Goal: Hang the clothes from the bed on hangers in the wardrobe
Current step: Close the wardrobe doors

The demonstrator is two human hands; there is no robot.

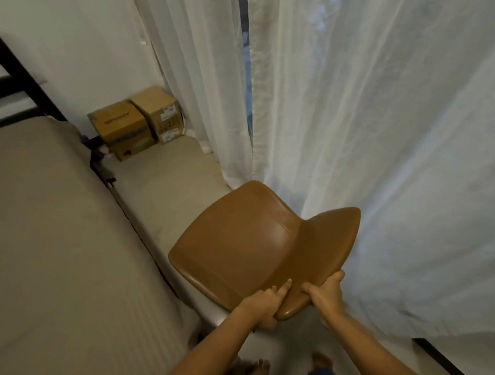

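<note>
Between bed (50, 234) and sheer curtains (398, 114), our left grip (264, 304) and right grip (326, 297) each clasp the near edge of the brown chair (245, 241).

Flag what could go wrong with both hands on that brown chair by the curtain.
The chair is right beside the sheer curtain; moving it may snag the fabric.
The left hand and right hand both grip one near edge, so it could tilt toward the bed.
A slipped grip might drop it on the bare feet just below.
</note>
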